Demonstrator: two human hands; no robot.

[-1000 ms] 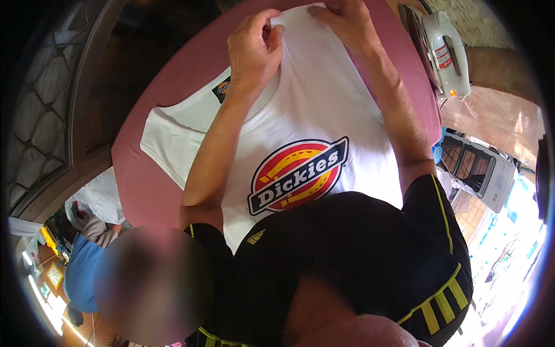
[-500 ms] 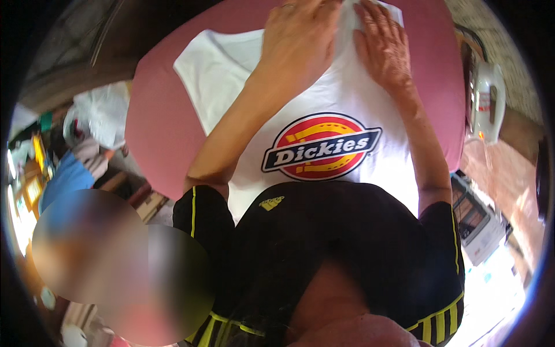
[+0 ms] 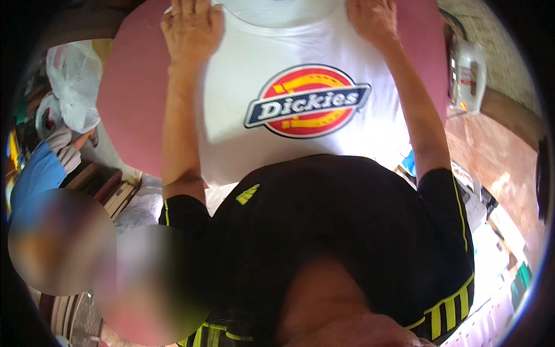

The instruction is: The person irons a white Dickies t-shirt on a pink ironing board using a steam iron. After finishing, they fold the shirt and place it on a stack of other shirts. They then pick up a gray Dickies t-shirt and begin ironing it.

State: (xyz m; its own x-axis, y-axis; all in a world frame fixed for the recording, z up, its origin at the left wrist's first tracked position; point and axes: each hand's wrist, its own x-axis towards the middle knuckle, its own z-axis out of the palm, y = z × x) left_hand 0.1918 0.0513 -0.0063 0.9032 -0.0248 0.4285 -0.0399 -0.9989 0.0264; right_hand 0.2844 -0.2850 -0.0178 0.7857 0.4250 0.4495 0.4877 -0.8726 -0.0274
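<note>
One white shirt (image 3: 300, 101) lies on one pink worktop (image 3: 130, 110), upper centre of the frame. The left hand (image 3: 193, 29) and right hand (image 3: 373, 23) touch its two sides; I cannot tell either grip's closure. One iron (image 3: 466, 78) is at upper right.

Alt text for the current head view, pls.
A person's left hand and right hand rest at the upper sides of a white shirt with a red-and-yellow emblem, spread on a pink surface. A white iron is at right, plastic bags at left.
</note>
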